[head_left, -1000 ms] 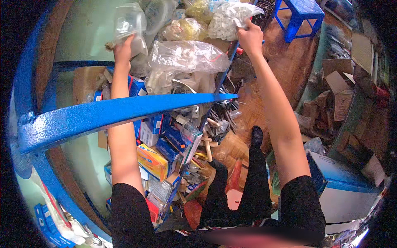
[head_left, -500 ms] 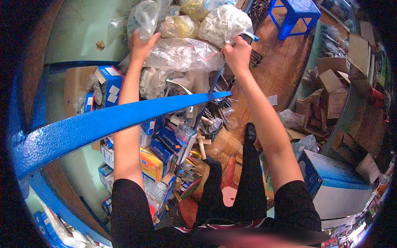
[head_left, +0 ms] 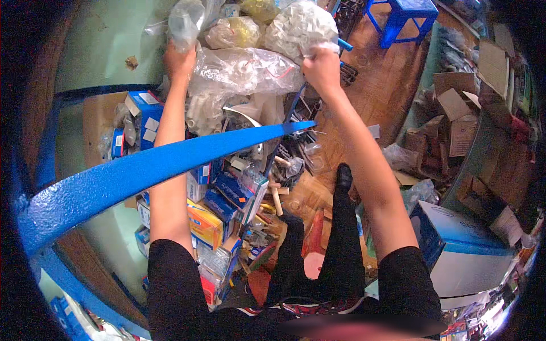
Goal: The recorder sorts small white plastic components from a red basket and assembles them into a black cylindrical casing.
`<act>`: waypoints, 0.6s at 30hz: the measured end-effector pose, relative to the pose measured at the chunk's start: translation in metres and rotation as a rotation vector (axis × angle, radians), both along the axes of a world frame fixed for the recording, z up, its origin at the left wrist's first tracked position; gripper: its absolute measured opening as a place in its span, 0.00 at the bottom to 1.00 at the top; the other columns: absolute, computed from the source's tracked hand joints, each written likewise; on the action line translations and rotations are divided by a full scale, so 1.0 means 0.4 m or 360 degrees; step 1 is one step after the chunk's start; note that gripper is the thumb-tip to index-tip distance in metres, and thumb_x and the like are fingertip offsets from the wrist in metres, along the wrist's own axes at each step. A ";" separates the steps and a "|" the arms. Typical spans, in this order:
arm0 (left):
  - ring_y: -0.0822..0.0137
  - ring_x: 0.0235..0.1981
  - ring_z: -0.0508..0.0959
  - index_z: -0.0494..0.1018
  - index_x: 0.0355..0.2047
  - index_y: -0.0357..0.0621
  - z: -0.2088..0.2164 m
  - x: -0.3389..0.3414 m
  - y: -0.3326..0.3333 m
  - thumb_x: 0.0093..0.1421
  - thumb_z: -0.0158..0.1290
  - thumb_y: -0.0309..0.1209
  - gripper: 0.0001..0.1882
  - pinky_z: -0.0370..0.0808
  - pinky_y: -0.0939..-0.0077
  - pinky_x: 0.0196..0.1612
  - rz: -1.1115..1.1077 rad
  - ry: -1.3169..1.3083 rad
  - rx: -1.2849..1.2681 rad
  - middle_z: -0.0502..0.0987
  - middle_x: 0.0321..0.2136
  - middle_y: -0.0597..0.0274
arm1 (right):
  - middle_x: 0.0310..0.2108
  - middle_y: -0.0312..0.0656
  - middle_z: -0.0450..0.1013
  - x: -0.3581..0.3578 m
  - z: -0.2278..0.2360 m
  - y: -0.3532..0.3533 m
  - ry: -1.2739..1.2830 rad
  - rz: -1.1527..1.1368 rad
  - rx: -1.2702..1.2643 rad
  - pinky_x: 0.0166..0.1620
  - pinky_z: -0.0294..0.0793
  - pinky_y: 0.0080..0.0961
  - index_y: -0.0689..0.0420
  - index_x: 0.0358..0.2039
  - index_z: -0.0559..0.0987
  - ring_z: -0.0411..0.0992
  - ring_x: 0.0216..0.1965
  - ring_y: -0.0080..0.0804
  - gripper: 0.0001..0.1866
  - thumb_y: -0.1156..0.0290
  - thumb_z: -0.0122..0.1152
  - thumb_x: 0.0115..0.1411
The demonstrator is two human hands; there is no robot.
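My left hand [head_left: 181,61] is closed on a crumpled clear plastic bag [head_left: 185,25] at the upper left of the pile. My right hand [head_left: 322,71] is closed at the lower right side of a bulging clear bag of white pieces [head_left: 300,28], with its fingertips pinching the plastic. Between the two hands lies a long clear bag [head_left: 247,71] of white plastic fittings. Behind it rests a bag with yellowish contents [head_left: 234,32]. Loose white fittings [head_left: 207,111] show below the long bag.
A blue metal bar [head_left: 170,156] crosses over my left forearm. Boxes [head_left: 207,221] fill the shelf below. A blue plastic stool [head_left: 406,17] stands at the far right. Cardboard cartons [head_left: 455,128] and a large blue-and-white box [head_left: 460,250] stand on the right. A wooden-handled hammer [head_left: 276,196] lies near my legs.
My left hand's thumb has drawn in from its spread position, and the hand has shifted slightly left. My right hand has moved slightly down and left; the dark object beside it no longer shows.
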State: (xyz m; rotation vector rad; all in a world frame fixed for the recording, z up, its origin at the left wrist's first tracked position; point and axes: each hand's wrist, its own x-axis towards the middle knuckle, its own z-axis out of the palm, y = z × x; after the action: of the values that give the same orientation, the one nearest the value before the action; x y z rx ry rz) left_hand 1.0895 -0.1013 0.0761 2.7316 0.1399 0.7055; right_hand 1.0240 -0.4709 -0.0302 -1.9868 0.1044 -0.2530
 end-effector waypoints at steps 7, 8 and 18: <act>0.45 0.44 0.85 0.83 0.41 0.33 0.167 0.060 0.023 0.59 0.64 0.47 0.25 0.79 0.53 0.48 0.0277 -0.0419 -0.0064 0.85 0.41 0.41 | 0.37 0.64 0.79 0.076 -0.037 -0.029 -0.0323 0.0067 -0.0188 0.53 0.76 0.50 0.61 0.32 0.87 0.76 0.45 0.63 0.14 0.67 0.63 0.46; 0.45 0.44 0.85 0.83 0.41 0.33 0.181 0.046 0.024 0.59 0.64 0.47 0.25 0.79 0.53 0.48 0.0296 -0.0424 -0.0062 0.85 0.41 0.41 | 0.37 0.65 0.79 0.060 -0.044 -0.026 -0.0216 0.0107 -0.0235 0.54 0.75 0.51 0.61 0.32 0.86 0.75 0.47 0.63 0.14 0.65 0.65 0.48; 0.42 0.50 0.82 0.77 0.55 0.41 0.336 -0.024 0.087 0.63 0.61 0.47 0.27 0.78 0.55 0.52 -0.0005 -0.0039 0.0754 0.82 0.48 0.42 | 0.40 0.64 0.80 -0.026 0.169 -0.067 0.0240 0.0231 -0.0416 0.48 0.79 0.46 0.67 0.38 0.84 0.79 0.42 0.61 0.28 0.49 0.71 0.58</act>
State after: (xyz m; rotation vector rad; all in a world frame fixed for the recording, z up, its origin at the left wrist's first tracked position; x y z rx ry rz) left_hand 1.0801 -0.0666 0.2103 3.1651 -0.0451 0.8634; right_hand 1.0135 -0.4977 0.0373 -2.2609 0.0237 -0.0222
